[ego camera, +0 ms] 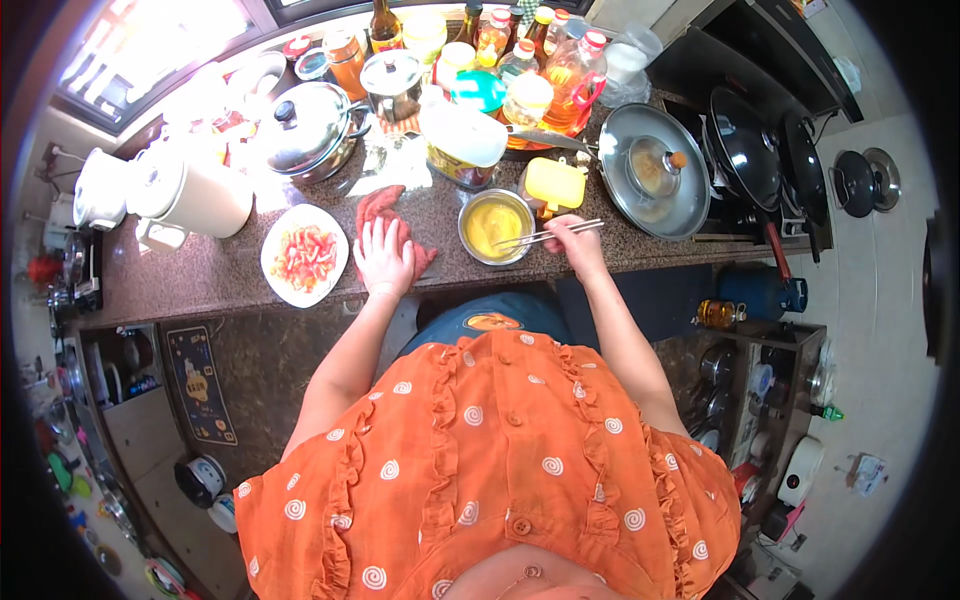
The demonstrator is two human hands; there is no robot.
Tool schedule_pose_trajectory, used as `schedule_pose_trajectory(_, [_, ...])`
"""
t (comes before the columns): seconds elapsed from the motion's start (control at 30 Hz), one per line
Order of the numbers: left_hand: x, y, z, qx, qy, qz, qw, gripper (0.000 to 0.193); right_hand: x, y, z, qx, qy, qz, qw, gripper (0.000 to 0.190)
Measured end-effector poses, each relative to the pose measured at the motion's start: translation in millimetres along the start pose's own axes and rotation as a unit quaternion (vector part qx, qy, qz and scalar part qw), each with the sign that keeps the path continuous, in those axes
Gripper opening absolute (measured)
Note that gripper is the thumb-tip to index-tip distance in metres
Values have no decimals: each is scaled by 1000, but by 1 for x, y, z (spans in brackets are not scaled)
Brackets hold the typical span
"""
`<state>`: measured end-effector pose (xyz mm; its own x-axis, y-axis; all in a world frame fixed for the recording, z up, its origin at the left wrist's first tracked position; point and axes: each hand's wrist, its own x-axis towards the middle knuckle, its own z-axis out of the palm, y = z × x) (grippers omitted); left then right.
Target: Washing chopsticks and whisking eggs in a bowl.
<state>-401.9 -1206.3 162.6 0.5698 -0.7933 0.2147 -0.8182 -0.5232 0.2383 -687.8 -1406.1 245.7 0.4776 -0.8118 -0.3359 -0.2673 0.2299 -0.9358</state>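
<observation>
My right hand (pixel 577 246) grips a pair of metal chopsticks (pixel 531 239). Their tips dip into beaten egg (pixel 486 222), a yellow liquid in a round steel bowl (pixel 489 260) near the counter's front edge. My left hand (pixel 386 256) lies palm down with spread fingers on a crumpled red cloth (pixel 381 199), to the left of the bowl. Beyond the cloth on the left, a white plate (pixel 301 301) bears chopped red pieces, apparently tomato (pixel 306 256). Just behind the bowl stands a small container with a yellow lid (pixel 555 183).
A grey frying pan (pixel 619 142) with a glass lid (pixel 651 169) lies right, beside a black wok (pixel 739 150) on the stove. Behind are a lidded steel pot (pixel 311 135), a plastic tub (pixel 461 142) and several bottles. A cream pitcher (pixel 199 195) stands left on the granite counter (pixel 187 281).
</observation>
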Motion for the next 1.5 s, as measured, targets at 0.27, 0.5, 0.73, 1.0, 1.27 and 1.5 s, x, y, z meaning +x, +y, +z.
schedule_pose_trajectory(0.27, [0,-1,1,5,0,-1,1000,50,-2,-11,-1,-39,49,-8,998,17])
schedule_pose_trajectory(0.5, [0,-1,2,5,-3,-1,1000,49,-2,-7,4,-36,7,-6,999,17])
schedule_pose_trajectory(0.73, [0,0,-1,2,-9,-2,1000,49,11,-1,18,8,3,-18,1000,19])
schedule_pose_trajectory(1.0, [0,-1,1,5,-19,-5,1000,50,16,-6,22,-27,-50,-20,998,20])
schedule_pose_trajectory(1.27, [1,0,2,14,-21,-8,1000,51,-2,-16,17,-52,-48,-19,997,21])
schedule_pose_trajectory(1.5, [0,1,-1,13,-11,-4,1000,50,-6,1,2,-10,22,-15,1000,19])
